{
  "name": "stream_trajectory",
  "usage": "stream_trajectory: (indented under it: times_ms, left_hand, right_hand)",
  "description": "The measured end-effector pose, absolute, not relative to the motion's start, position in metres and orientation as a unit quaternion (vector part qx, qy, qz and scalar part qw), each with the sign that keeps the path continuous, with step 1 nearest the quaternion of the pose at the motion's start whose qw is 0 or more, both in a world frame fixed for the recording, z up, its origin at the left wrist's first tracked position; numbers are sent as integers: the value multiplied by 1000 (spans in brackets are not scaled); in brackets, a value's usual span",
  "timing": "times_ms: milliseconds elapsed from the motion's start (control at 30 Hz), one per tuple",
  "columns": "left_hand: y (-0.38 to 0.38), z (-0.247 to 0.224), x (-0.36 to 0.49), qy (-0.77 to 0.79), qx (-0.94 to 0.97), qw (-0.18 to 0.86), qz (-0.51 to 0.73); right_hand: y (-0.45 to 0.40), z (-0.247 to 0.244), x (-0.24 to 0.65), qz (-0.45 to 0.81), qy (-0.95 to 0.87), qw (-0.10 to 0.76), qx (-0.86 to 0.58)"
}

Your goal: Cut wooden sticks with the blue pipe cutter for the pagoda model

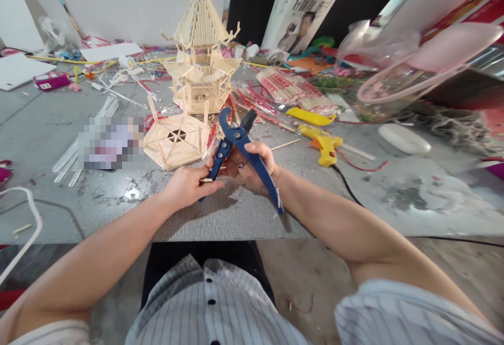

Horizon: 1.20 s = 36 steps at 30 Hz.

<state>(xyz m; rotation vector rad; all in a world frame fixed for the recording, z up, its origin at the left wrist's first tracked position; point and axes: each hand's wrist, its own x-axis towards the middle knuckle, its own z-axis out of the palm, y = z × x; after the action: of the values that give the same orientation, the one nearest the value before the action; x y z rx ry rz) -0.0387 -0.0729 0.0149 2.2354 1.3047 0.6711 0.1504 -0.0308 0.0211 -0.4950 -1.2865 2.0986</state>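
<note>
My right hand [258, 162] is closed around a blue pipe cutter [236, 135], whose handles stand spread apart. Its hooked jaw points up and away from me. Close beside the cutter's left handle, my left hand [192, 185] pinches a short wooden stick [206, 180]; some of its fingers are hidden behind the tool. Just beyond my hands lies a hexagonal wooden-stick panel [177, 143] with a spoked opening in the middle and short posts standing on it. Behind that rises a tiered pagoda model [201, 66] built of the same pale sticks.
To the right lie a yellow glue gun [325, 144] with a black cord, a yellow utility knife [311, 116] and a white oval object [404, 139]. Packs of sticks [285, 90] sit farther back. Clear glue sticks [73, 158] are at left. Scraps litter the back of the table.
</note>
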Motion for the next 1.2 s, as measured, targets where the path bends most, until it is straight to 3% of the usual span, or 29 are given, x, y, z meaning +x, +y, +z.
stream_trajectory:
  times_ms: [267,433,567,700,933,1033,1200]
  left_hand:
    - [-71,16,-37,504,716,227,426]
    - [-78,19,-36,428,785,282,348]
    - [-82,22,-34,349,778,420,310]
    - [-84,28,-30,310,738,507,319]
    - [-83,28,-30,370,767,458,253]
    - [-80,27,-32,364,745,481,283]
    - [-78,28,-33,364,755,412,357]
  right_hand:
    - [-31,28,144,730,-456,446,-245]
    - [-41,28,132,631,-452,529,-343]
    - [-57,29,123,546,-487,563,-385]
    - [-70,30,120,478,-558,555,-389]
    - [-57,17,125,415,-626,533,-390]
    - [-46,15,130,423,-652,521,-353]
    - [-41,20,133,485,-681,462,-295]
